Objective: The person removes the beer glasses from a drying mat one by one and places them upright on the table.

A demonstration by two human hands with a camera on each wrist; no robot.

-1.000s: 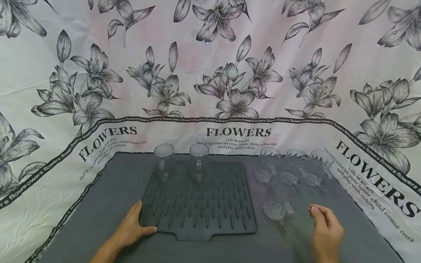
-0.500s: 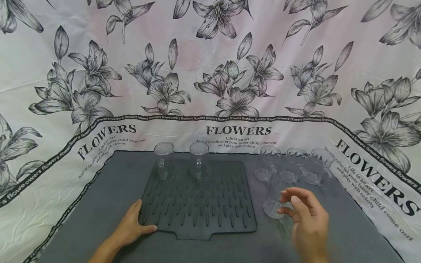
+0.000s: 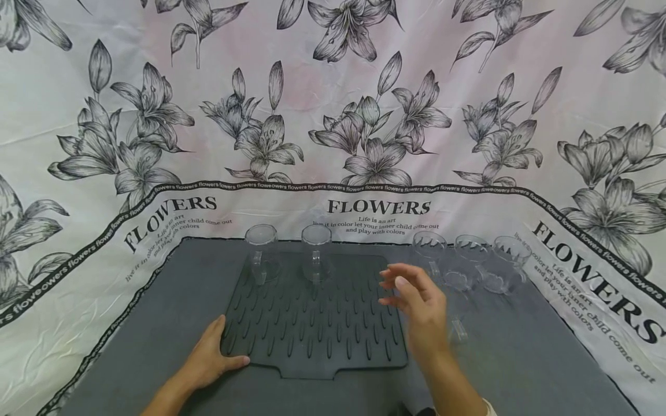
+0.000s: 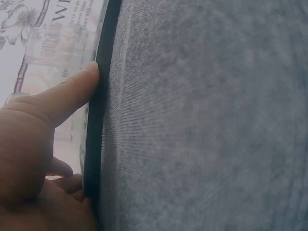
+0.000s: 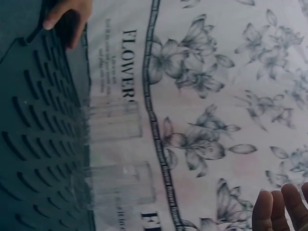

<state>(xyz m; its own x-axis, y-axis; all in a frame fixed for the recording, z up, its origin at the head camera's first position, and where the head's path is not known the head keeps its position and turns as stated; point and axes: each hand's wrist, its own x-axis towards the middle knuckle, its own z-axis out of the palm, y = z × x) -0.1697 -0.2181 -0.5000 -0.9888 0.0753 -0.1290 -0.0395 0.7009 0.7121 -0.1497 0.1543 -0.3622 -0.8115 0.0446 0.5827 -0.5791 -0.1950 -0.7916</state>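
Observation:
A dark ridged drying mat point(image 3: 322, 346) lies on the grey table. My left hand point(image 3: 210, 355) rests at its front left corner, thumb against the front edge and fingers along the left side. In the left wrist view the thumb point(image 4: 79, 89) touches the mat's edge point(image 4: 94, 134). Two clear glass mugs point(image 3: 261, 254) point(image 3: 316, 254) stand upside down on the mat's back left part. My right hand point(image 3: 418, 306) hovers above the mat's right edge, fingers slightly bent and holding nothing. In the right wrist view its fingertips point(image 5: 263, 209) are apart from the mugs.
Right of the mat stand several upright clear mugs, three in a back row point(image 3: 429, 245) point(image 3: 470, 263) point(image 3: 504, 266). A nearer mug's handle point(image 3: 459, 329) shows beside my right forearm, which hides most of that mug. A flower-printed cloth point(image 3: 374, 115) rises behind the table.
My right hand has moved left and forward from the table's right side, passing over the nearest mug to the mat's right edge. My left hand and the mugs have stayed in place.

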